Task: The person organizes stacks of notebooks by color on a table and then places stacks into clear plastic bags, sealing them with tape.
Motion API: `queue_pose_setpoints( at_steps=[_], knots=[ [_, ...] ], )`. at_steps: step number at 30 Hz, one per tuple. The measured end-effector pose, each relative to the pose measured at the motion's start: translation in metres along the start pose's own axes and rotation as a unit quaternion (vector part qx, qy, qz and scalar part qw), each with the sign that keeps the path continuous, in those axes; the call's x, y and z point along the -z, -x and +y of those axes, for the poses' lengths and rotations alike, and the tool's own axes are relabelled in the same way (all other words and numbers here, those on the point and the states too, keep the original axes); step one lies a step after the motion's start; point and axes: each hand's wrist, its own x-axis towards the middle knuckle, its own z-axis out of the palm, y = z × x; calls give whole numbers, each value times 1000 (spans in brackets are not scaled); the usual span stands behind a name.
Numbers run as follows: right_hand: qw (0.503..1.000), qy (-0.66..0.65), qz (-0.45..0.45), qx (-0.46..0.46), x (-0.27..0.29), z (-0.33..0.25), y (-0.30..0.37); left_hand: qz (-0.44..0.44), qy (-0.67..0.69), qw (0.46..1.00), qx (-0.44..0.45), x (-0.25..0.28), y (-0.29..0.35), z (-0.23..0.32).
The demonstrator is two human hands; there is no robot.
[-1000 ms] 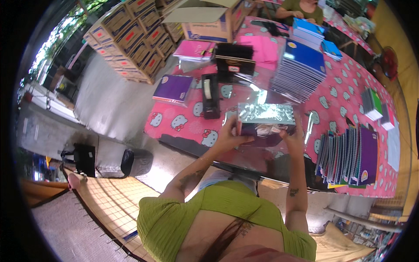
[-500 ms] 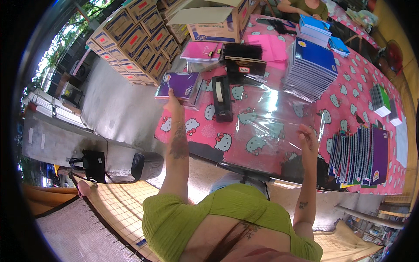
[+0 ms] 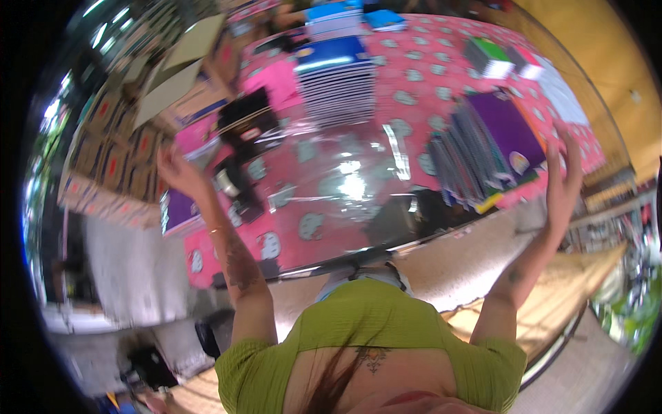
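My left hand [image 3: 182, 170] is raised above a small pile of purple notebooks [image 3: 178, 212] at the table's left edge, holding nothing, its fingers loosely apart. Beyond the right end of a leaning row of spiral notebooks [image 3: 507, 131], my right hand [image 3: 565, 165] is open with its fingers spread. A purple cover faces outward on that row. I cannot tell whether the right hand touches it. Between my hands, a shiny clear plastic sheet [image 3: 324, 176] lies flat on the table. A black tape dispenser [image 3: 238, 192] sits just right of my left hand.
A tall stack of blue notebooks [image 3: 336, 86] stands at mid-table, with pink sheets [image 3: 276, 83] and a black box [image 3: 248, 124] to its left. Green notebooks [image 3: 489, 56] lie far right. Cardboard boxes [image 3: 117, 162] rise beyond the left edge of the patterned pink tablecloth [image 3: 414, 65].
The view has swung to the right. My left hand has come off the purple notebooks. My right hand has moved from the plastic sheet to the far side of the notebook row and opened.
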Motion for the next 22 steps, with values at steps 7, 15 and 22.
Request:
queue_pose_setpoints(
  at_steps=[7,15,22],
  knots=[
    [880,-94,-396,-243,-16,166,-78,-644,82,693,-315,-205,237,209],
    [804,-203,-458,-319,-23,182,-93,-655,111,645,-377,-254,287,200],
    [769,-299,-453,-338,-23,164,-105,-651,127,648,-374,-255,277,186]
  ],
)
